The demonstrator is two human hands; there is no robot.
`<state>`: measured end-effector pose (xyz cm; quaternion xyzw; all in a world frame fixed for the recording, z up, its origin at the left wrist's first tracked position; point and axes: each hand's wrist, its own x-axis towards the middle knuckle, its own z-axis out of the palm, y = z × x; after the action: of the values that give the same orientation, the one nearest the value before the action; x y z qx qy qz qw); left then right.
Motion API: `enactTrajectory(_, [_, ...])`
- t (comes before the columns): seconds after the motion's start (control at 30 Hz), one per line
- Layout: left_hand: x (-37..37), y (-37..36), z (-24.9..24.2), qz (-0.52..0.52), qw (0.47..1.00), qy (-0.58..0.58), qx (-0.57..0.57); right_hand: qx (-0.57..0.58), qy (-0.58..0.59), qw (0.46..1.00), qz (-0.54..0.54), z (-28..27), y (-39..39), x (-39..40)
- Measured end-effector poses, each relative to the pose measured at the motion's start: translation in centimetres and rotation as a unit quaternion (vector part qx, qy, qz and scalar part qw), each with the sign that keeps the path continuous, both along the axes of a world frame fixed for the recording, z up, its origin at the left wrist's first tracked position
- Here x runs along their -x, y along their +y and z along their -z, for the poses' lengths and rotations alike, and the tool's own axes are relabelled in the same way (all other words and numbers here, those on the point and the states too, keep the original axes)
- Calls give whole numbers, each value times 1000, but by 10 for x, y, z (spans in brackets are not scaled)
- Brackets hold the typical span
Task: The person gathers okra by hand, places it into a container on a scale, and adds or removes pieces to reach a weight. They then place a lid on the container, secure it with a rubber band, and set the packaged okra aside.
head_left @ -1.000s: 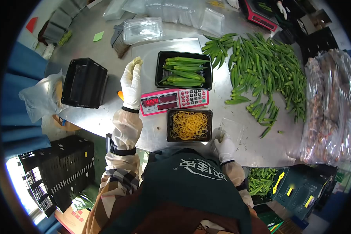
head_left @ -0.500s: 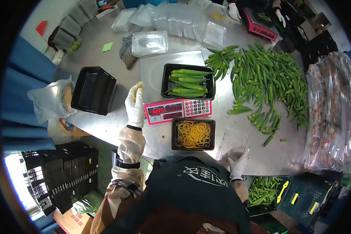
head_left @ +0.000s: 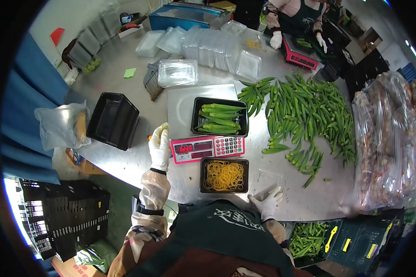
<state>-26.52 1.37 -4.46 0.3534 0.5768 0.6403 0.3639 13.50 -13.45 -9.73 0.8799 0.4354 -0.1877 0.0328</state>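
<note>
My left hand (head_left: 159, 150), in a white glove, is raised beside the left edge of the pink scale (head_left: 208, 148). Its fingers stretch upward, with no object visible in them. On the scale's steel plate sits a black tray (head_left: 196, 130) with several okra pods (head_left: 221, 117); the red display seems to read 0.220. In front of the scale, a smaller black tray (head_left: 202, 183) contains yellow rubber bands (head_left: 223, 176). My gloved right hand (head_left: 266, 203) hovers over or rests at the table's near edge, thumb and fingers apart, close to a clear plastic lid (head_left: 269, 177).
Loose okra (head_left: 305, 115) covers the table's right side, beside bagged goods (head_left: 386, 143). Stacked black trays (head_left: 113, 121) stand left. Clear lids (head_left: 210, 48) and a brush (head_left: 152, 81) lie behind the scale. Across the table, a co-worker's gloved hands (head_left: 276, 40) flank another scale (head_left: 300, 55).
The camera view has tilted up, showing more of the co-worker. My right hand has shifted left, its thumb now spread out. My left hand stays beside the scale.
</note>
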Motion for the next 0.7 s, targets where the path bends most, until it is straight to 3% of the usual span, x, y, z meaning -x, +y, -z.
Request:
enactTrajectory(0.07, [1, -2, 1, 0, 1000, -22, -1, -7, 2, 1000, -5, -6, 1, -4])
enactTrajectory(0.17, [-12, 13, -2, -9, 996, 86, -22, 6, 22, 1000, -10, -19, 1, -13])
enactTrajectory(0.2, [-32, 30, -15, 10, 966, 245, -86, -34, -7, 998, -55, -14, -2, -21])
enactTrajectory(0.23, [-49, 38, -26, 33, 967, 234, -98, -25, -40, 995, -86, -18, -3, -24])
enactTrajectory(0.33, [-93, 76, -50, 71, 889, 381, -242, -119, 69, 989, -56, -1, -13, -46])
enactTrajectory(0.4, [-115, 102, -38, 107, 850, 461, -232, -177, 184, 967, 12, -6, -14, -45])
enactTrajectory(0.5, [-129, 129, -16, 196, 792, 562, -137, -106, 318, 934, 123, -42, -18, -44])
enactTrajectory(0.6, [-119, 126, -9, 210, 741, 627, -115, -159, 399, 901, 63, 45, -46, -96])
enactTrajectory(0.7, [-106, 120, -10, 183, 697, 689, -76, -156, 494, 847, 117, -15, -48, -71])
